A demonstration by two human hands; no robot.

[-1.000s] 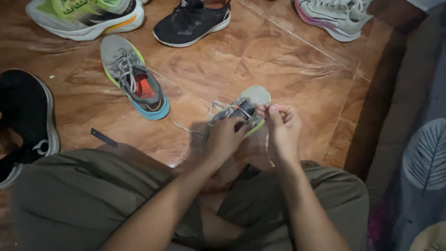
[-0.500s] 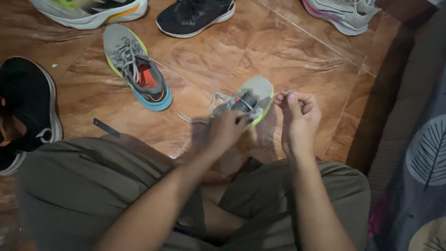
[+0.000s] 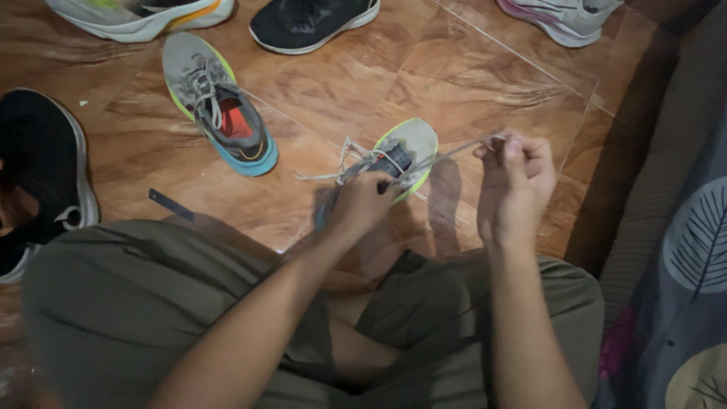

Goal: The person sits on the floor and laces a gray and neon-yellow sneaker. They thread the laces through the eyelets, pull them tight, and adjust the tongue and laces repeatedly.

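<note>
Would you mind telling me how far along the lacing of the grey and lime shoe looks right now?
Partly done: the grey and lime shoe has lace crossing its upper eyelets. In hand: the left hand steadies the shoe while the right hand pulls one lace end taut. Left: the other loose lace end trails on the floor, and no knot shows.

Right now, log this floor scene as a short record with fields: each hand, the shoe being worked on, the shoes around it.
left hand: left hand grips the grey running shoe with yellow-green sole
right hand: right hand pinches the pale shoelace, drawn taut from the shoe
nearby: matching grey shoe with blue heel; black shoe with white sole
surface: brown tiled floor
</note>
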